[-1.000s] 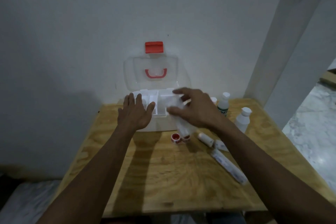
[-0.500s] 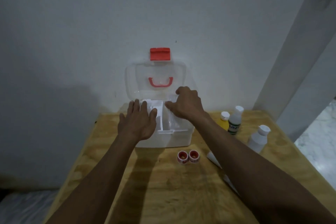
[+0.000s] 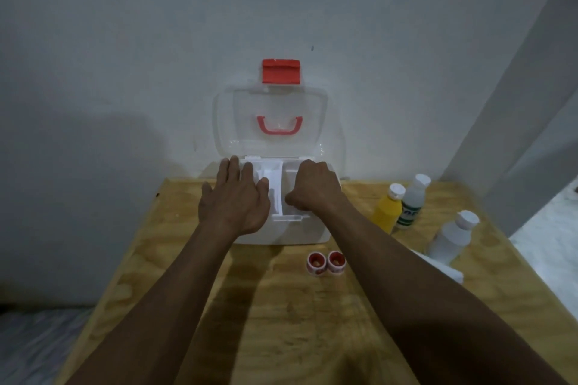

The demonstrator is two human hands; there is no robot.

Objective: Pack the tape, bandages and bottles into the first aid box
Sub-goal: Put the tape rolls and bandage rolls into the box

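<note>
Plywood table (image 3: 187, 259): left hand (image 3: 233, 201) spread flat on the first aid box (image 3: 281, 234); right hand (image 3: 316, 189) curled, contents hidden; tape rolls (image 3: 326, 262) nearest it.

Both hands (image 3: 233, 200) over open first aid box (image 3: 281, 233)

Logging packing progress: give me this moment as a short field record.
box: first aid box open, lid up against the wall
left hand: flat on the box's left side
right hand: fist in the right compartment, contents hidden
bottles: yellow bottle, green-label bottle, white bottle on the table
tape rolls: in front of the box
</note>
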